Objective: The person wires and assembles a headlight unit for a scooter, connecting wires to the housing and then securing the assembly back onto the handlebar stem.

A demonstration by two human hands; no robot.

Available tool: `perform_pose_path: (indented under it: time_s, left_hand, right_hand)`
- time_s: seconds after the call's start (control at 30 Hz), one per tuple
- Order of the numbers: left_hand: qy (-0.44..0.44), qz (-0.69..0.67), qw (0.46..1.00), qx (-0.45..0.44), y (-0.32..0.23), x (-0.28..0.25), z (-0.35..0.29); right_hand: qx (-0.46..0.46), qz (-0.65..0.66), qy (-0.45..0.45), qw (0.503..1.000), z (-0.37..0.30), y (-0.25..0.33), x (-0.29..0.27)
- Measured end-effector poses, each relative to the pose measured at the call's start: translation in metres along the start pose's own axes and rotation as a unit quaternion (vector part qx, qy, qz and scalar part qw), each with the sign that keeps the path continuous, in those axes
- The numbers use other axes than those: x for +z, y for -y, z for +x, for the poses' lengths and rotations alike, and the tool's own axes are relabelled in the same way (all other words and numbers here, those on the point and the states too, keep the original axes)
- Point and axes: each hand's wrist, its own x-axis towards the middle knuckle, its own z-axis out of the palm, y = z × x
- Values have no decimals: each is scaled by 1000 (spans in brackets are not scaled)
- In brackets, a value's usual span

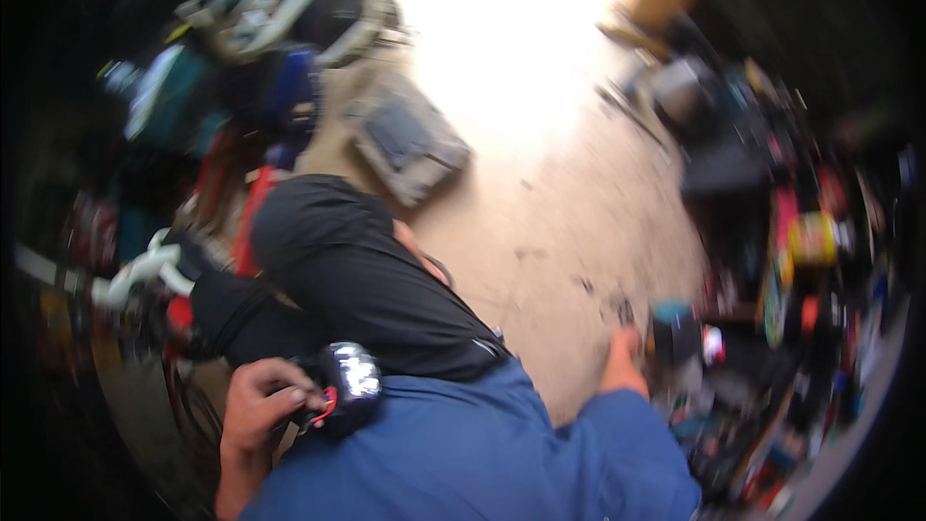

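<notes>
The picture is heavily blurred. My left hand (258,403) comes up from the lower edge and grips a small dark, shiny object (349,384) with a red part at its side. My right hand (623,355) reaches out of a blue sleeve (617,444) toward the clutter on the right; its fingers are too blurred to read. Right in front of me a person in a black hooded top (338,270) bends to the left, one black sleeve stretched toward a white tube frame (145,270).
A sandy floor (550,222) runs up the middle, with a grey flat case (410,140) lying on it. Piles of tools and coloured parts (791,260) crowd the right side. Bags and frame parts (260,29) fill the upper left. Strong glare washes out the top.
</notes>
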Motion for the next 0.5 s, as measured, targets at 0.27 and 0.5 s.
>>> perform_pose_path:
  time_s: [0.27, 0.5]
  left_hand:
    - [-22, -15, 999, -42, 23, 21, -35]
    - [29, 50, 996, 73, 48, 18, -34]
  right_hand:
    - [-232, 169, 29, 957, -113, 200, -85]
    - [-397, 178, 11, 900, -164, 308, -178]
